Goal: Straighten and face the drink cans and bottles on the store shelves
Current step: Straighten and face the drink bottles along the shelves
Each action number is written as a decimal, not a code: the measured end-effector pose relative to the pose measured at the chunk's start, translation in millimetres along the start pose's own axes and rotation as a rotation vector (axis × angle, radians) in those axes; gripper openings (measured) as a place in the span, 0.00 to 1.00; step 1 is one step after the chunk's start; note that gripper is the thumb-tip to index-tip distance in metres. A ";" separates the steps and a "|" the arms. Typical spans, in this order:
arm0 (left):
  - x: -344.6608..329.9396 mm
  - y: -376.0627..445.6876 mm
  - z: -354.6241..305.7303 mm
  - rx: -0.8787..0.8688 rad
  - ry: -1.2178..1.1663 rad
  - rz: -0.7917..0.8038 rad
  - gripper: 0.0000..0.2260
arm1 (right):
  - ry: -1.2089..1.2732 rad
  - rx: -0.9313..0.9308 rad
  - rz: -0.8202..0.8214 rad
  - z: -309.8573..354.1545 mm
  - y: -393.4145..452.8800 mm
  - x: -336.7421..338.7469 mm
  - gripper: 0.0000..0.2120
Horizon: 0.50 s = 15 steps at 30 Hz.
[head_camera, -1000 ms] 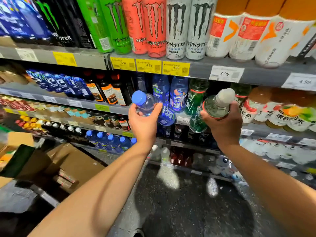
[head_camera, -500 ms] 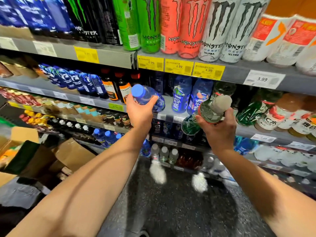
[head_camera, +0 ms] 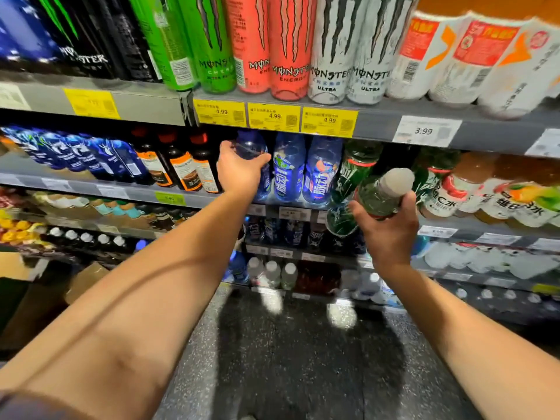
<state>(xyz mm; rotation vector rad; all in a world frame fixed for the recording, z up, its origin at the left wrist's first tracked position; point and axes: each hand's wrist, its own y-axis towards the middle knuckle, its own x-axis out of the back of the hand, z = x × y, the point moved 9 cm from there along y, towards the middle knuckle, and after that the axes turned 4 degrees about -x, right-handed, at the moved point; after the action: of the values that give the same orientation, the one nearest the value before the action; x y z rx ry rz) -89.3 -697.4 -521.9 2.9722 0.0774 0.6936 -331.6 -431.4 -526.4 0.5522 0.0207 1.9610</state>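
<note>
Below the 4.99 price tags, the left hand wraps the blue bottle, seating it beside 2 matching bottles. Right of them, the right hand clasps the tilted green bottle, apparently awaiting placement.

Blue bottles block slot (tight w/ shelf).

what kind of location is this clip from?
Most likely a grocery or convenience store drinks aisle: tiered grey metal shelves, yellow paper price tags reading 4.99 on the shelf edge, and rows of tall Monster energy cans above bottled drinks.
</note>
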 end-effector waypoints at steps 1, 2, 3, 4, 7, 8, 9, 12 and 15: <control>-3.4 1.6 -2.2 -0.003 0.009 0.009 0.31 | -0.024 -0.006 -0.020 -2.8 2.9 6.2 0.35; -8.1 1.7 -3.8 -0.013 0.015 0.017 0.30 | -0.042 -0.013 -0.035 -7.3 7.2 13.2 0.35; -10.3 1.2 -4.0 -0.014 0.019 0.019 0.29 | -0.041 -0.020 -0.044 -10.5 11.4 19.7 0.35; -11.1 1.0 -3.1 -0.013 0.021 0.008 0.29 | -0.032 -0.027 -0.048 -14.2 16.2 26.0 0.34; -10.3 -1.1 6.1 0.017 0.033 -0.048 0.32 | -0.025 -0.034 -0.054 -20.7 28.7 41.6 0.34; -12.2 -2.5 9.3 0.014 0.029 -0.066 0.31 | -0.026 -0.033 -0.054 -20.7 32.0 46.0 0.36; -14.1 -6.9 9.1 0.006 0.021 -0.075 0.28 | -0.025 -0.027 -0.055 -19.2 34.5 49.8 0.38; -17.8 -25.4 -1.6 -0.044 0.009 -0.082 0.28 | -0.029 -0.006 -0.034 -18.6 40.8 52.9 0.41; -21.6 -36.5 2.3 -0.044 -0.015 -0.089 0.35 | -0.054 0.020 0.021 -18.6 47.0 46.2 0.38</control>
<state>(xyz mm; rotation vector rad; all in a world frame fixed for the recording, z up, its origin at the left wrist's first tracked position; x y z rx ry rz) -108.7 -662.8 -537.0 2.9108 0.1901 0.6538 -394.9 -408.4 -513.9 0.6211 0.0003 1.9674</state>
